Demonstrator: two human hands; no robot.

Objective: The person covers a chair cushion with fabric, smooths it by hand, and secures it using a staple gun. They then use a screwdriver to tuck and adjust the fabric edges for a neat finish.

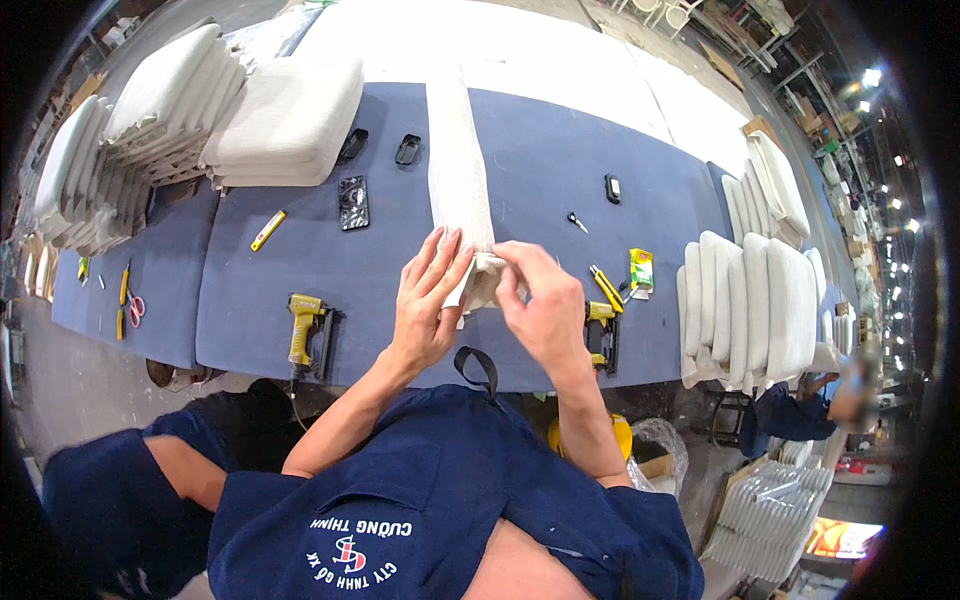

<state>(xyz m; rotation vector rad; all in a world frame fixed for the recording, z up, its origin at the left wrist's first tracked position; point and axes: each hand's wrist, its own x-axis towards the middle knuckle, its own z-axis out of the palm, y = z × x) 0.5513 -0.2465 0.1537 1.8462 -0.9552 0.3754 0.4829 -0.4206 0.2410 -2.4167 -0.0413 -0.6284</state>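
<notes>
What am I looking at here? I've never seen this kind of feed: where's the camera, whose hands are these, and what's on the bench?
There is no machine. One wide-angle camera on a person's head looks down, so edges curve. The left hand and right hand pinch the near end of a long beige fabric strip lying across a blue table. Around it lie two yellow staple guns, phones, a yellow cutter and stacked pale cushions.
</notes>
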